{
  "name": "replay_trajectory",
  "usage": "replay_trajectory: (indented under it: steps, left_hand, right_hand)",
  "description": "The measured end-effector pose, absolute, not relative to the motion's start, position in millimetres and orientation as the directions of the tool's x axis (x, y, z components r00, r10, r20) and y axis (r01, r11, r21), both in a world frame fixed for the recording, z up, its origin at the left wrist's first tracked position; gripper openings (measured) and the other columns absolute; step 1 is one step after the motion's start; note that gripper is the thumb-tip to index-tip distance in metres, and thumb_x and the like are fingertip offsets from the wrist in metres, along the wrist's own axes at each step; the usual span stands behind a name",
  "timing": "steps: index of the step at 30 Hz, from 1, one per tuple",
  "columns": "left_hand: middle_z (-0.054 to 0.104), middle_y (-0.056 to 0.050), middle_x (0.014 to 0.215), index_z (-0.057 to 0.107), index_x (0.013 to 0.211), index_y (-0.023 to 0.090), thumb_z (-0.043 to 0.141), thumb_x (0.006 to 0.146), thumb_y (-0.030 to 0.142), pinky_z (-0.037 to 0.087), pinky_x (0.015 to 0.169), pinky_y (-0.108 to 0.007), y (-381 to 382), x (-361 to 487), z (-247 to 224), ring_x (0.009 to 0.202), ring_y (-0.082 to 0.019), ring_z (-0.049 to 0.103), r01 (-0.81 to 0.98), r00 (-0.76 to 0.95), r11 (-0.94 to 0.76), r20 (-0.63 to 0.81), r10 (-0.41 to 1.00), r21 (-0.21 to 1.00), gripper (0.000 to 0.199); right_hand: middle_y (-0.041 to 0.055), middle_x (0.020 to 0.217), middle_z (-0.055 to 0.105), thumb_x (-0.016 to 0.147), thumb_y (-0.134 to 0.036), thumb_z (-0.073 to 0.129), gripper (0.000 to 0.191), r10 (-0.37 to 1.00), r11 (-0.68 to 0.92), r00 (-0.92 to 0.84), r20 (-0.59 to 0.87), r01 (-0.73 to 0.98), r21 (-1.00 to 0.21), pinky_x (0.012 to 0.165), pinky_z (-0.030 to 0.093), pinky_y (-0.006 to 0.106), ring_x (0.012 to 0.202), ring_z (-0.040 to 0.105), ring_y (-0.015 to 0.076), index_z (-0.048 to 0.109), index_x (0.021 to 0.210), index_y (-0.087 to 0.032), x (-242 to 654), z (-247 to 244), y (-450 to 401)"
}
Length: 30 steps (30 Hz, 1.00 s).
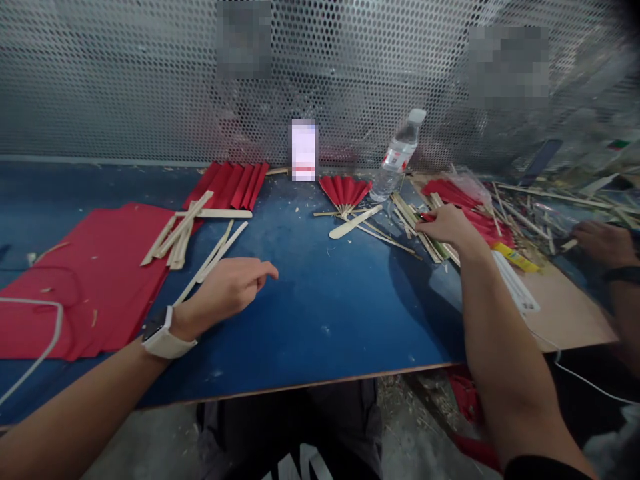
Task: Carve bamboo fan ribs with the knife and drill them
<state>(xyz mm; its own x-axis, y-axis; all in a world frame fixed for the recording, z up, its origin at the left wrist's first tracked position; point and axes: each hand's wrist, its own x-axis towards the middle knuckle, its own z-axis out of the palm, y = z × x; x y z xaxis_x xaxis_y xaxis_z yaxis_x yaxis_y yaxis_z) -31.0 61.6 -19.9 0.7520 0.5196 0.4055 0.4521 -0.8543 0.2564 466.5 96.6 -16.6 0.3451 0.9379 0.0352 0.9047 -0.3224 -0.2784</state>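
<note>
My left hand [235, 283], a watch on its wrist, hovers above the blue table with its fingers loosely bent and apart, holding nothing. Behind it lie two thin bamboo strips [223, 250]. My right hand [445, 228] reaches over a pile of bamboo strips [403, 210]. Its fingers are pressed together around a small dark and red thing that they mostly hide. In the middle lies a small pleated red fan [346, 193] with its sticks gathered, and a flat pale wooden slat [350, 224] beside it.
Red sheets [95, 273] are stacked at left, beside crossed wooden slats [180, 233] and pleated red paper [227, 185]. A water bottle [395, 160] and a phone [304, 150] stand near the perforated metal panel. At right, another person's hand [603, 241] is near scraps and cardboard [570, 307].
</note>
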Motion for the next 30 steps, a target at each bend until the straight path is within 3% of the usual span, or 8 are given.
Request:
replay_trajectory:
  steps: [6,10,13,16,20,25,30]
  left_hand:
    - [0.067,0.002,0.068,0.073,0.096,0.016,0.040,0.087,0.000,0.048,0.063,-0.024,61.1,-31.0,-18.6,0.061,-0.012,0.063,0.448,0.754,-0.854,0.402,0.520,0.264,0.038]
    - [0.067,0.002,0.068,0.073,0.096,0.016,0.039,0.087,0.001,0.048,0.064,-0.024,60.6,-31.0,-16.8,0.061,-0.012,0.063,0.443,0.755,-0.857,0.405,0.515,0.263,0.039]
    - [0.068,0.001,0.069,0.074,0.098,0.016,0.038,0.088,0.001,0.048,0.064,-0.024,61.1,-31.5,-17.4,0.062,-0.012,0.063,0.454,0.758,-0.851,0.386,0.525,0.265,0.040]
    - [0.068,0.001,0.069,0.073,0.098,0.016,0.039,0.088,0.001,0.048,0.064,-0.024,61.2,-31.6,-18.2,0.062,-0.012,0.063,0.456,0.758,-0.852,0.389,0.524,0.257,0.039]
    - [0.066,0.002,0.068,0.073,0.095,0.016,0.040,0.087,-0.001,0.047,0.063,-0.024,60.5,-31.0,-17.5,0.060,-0.012,0.062,0.444,0.751,-0.863,0.424,0.506,0.242,0.038]
    - [0.066,0.002,0.068,0.072,0.095,0.015,0.039,0.087,-0.003,0.046,0.062,-0.023,60.5,-30.2,-16.6,0.059,-0.011,0.061,0.434,0.756,-0.868,0.427,0.496,0.241,0.039]
    - [0.066,0.002,0.068,0.072,0.095,0.016,0.040,0.087,-0.001,0.047,0.062,-0.023,60.4,-29.5,-16.2,0.060,-0.012,0.062,0.446,0.749,-0.857,0.417,0.515,0.258,0.038]
  right_hand:
    - [-0.0015,0.058,0.052,0.079,-0.033,0.080,0.030,0.909,-0.385,0.397,-0.129,0.677,-0.628,0.048,0.036,0.027,0.050,0.043,0.0110,0.080,0.103,-0.014,450.3,-8.8,93.2]
    - [-0.0035,0.058,0.050,0.077,-0.036,0.083,0.029,0.923,-0.360,0.348,-0.165,0.628,-0.690,0.045,0.031,0.024,0.048,0.038,0.0086,0.079,0.098,-0.016,448.7,-10.5,92.7]
    - [-0.0028,0.059,0.053,0.074,-0.044,0.086,0.039,0.944,-0.315,0.284,-0.165,0.634,-0.707,0.046,0.034,0.024,0.049,0.042,0.0092,0.078,0.101,-0.016,450.1,-13.0,93.0]
    - [0.0012,0.067,0.063,0.079,-0.050,0.081,0.044,0.961,-0.260,0.264,-0.085,0.746,-0.613,0.051,0.041,0.026,0.054,0.049,0.0114,0.080,0.108,-0.017,453.5,-16.3,95.2]
    - [0.0042,0.073,0.069,0.079,-0.039,0.077,0.030,0.943,-0.274,0.322,0.083,0.895,-0.352,0.065,0.048,0.029,0.069,0.061,0.0178,0.081,0.099,-0.017,465.4,-23.2,100.6]
    - [0.0055,0.070,0.069,0.072,-0.033,0.078,0.016,0.932,-0.339,0.356,0.070,0.922,-0.186,0.068,0.047,0.032,0.073,0.064,0.0224,0.080,0.083,-0.021,479.7,-31.9,104.6]
    - [0.0093,0.079,0.073,0.075,-0.035,0.076,0.017,0.916,-0.384,0.393,0.078,0.916,-0.117,0.070,0.046,0.035,0.077,0.065,0.0249,0.080,0.085,-0.022,479.2,-32.4,102.1]
